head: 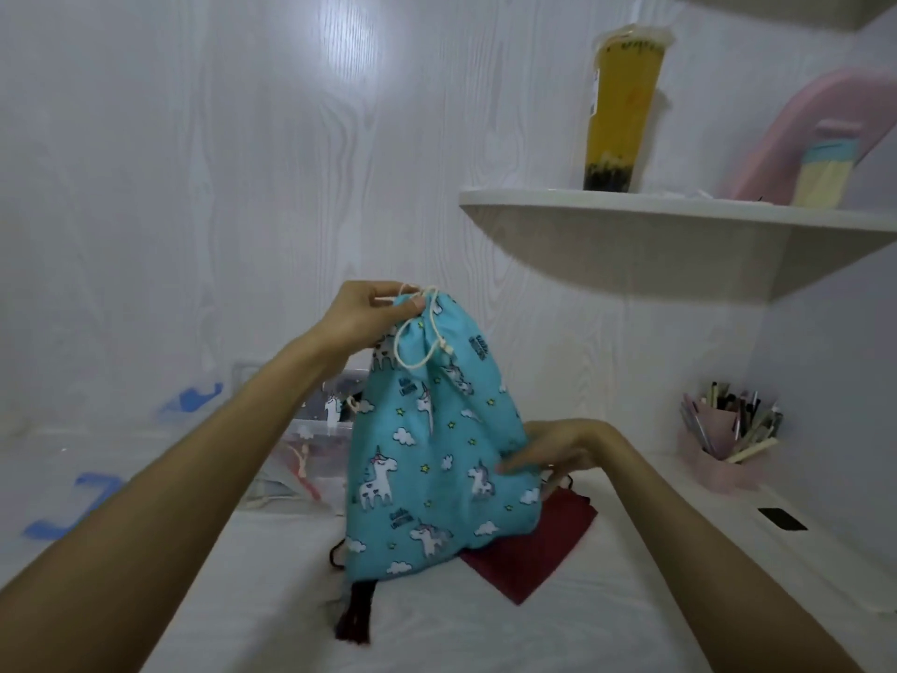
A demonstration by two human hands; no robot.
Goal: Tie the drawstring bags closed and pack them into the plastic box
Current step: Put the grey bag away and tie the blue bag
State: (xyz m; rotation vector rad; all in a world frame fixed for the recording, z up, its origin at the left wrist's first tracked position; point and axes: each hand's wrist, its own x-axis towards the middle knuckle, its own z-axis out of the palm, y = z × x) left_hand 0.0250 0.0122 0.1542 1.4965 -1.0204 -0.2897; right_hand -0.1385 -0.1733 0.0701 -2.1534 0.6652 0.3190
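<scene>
A turquoise unicorn-print drawstring bag (427, 454) hangs upright at the centre, its neck gathered and a cream cord (417, 342) looped below the top. My left hand (369, 315) pinches the gathered neck and holds the bag up. My right hand (553, 454) lies with straight fingers against the bag's right side. Under the bag a dark red bag (539, 546) lies flat on the white table, with a dark tassel (357, 619) at the front. The clear plastic box (310, 449) stands behind on the left and holds folded fabric.
A wall shelf (679, 221) at upper right carries a tall yellow drink cup (621, 109) and pink and pastel items (825, 162). A pink holder with pens (723, 449) stands at the right. Blue tape marks (73, 507) lie on the left.
</scene>
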